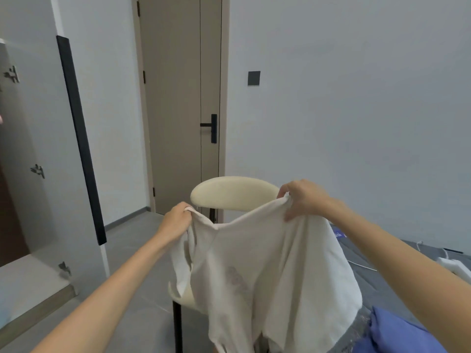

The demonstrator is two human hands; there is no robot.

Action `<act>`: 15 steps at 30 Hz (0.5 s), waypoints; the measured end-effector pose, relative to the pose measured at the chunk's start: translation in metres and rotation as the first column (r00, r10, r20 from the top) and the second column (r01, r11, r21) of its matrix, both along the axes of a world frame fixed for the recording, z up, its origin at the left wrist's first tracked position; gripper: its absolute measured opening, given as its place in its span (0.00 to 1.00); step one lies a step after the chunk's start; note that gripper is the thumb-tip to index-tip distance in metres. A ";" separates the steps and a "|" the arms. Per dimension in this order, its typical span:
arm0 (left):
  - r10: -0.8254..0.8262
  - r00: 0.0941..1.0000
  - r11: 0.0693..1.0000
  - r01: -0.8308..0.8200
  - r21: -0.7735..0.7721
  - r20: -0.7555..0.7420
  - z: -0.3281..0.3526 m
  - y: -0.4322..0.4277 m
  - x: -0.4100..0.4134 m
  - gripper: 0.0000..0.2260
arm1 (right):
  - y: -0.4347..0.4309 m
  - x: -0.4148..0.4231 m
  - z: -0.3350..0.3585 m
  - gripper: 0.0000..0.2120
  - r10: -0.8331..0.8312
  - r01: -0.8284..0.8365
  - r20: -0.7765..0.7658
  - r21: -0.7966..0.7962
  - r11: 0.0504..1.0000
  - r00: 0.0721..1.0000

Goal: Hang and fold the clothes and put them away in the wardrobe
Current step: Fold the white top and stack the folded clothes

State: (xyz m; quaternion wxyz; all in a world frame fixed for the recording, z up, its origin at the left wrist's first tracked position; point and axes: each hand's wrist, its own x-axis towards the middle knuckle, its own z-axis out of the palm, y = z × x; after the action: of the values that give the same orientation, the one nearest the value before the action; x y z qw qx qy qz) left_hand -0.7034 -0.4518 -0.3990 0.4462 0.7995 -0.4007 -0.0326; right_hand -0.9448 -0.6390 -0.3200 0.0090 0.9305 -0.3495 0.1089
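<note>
Two hands, left hand [178, 220] and right hand [303, 200], pinch a white shirt [267, 271] up by its shoulders; a hanger or folding likely comes next.

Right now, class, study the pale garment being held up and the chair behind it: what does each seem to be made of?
Garment: soft woven or knit fabric, likely cotton, matte off-white; it drapes in folds from the left hand and right hand. Chair backrest: looks like smooth cream padding or moulded plastic, slightly glossy. Chair leg: looks like black painted metal.
</note>
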 end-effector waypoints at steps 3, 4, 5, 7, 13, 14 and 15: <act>-0.140 0.978 0.966 0.101 0.238 0.156 -0.002 0.002 -0.012 0.11 | 0.000 -0.021 -0.019 0.27 -0.022 0.060 -0.233 0.156 0.986 0.972; -0.186 0.945 0.930 0.080 0.360 0.269 -0.005 0.003 -0.013 0.16 | -0.001 -0.028 -0.026 0.25 -0.031 0.091 -0.299 0.190 0.977 0.954; -0.218 0.897 0.901 0.033 0.433 0.385 -0.009 0.002 -0.014 0.18 | -0.002 -0.033 -0.032 0.23 -0.038 0.121 -0.362 0.210 0.970 0.931; -0.221 0.820 0.894 -0.046 0.446 0.528 -0.016 -0.003 -0.018 0.13 | -0.007 -0.042 -0.045 0.22 -0.062 0.182 -0.469 0.214 0.960 0.881; -0.137 0.783 0.788 -0.285 0.546 0.607 -0.025 -0.033 -0.029 0.09 | -0.031 -0.057 -0.071 0.13 -0.264 0.345 -0.566 0.038 0.938 0.781; -0.136 0.804 0.766 -0.286 0.576 0.580 -0.024 -0.042 -0.029 0.10 | -0.038 -0.058 -0.073 0.10 -0.303 0.365 -0.538 0.010 0.931 0.787; -0.117 0.847 0.753 -0.265 0.603 0.519 -0.024 -0.051 -0.026 0.10 | -0.047 -0.058 -0.074 0.09 -0.343 0.391 -0.497 -0.006 0.920 0.797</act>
State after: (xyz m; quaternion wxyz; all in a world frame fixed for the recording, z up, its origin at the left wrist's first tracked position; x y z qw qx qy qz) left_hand -0.7297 -0.5032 -0.4235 0.0121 0.8970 -0.4365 0.0680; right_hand -1.0030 -0.6859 -0.3944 0.0729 0.8412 -0.5142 -0.1506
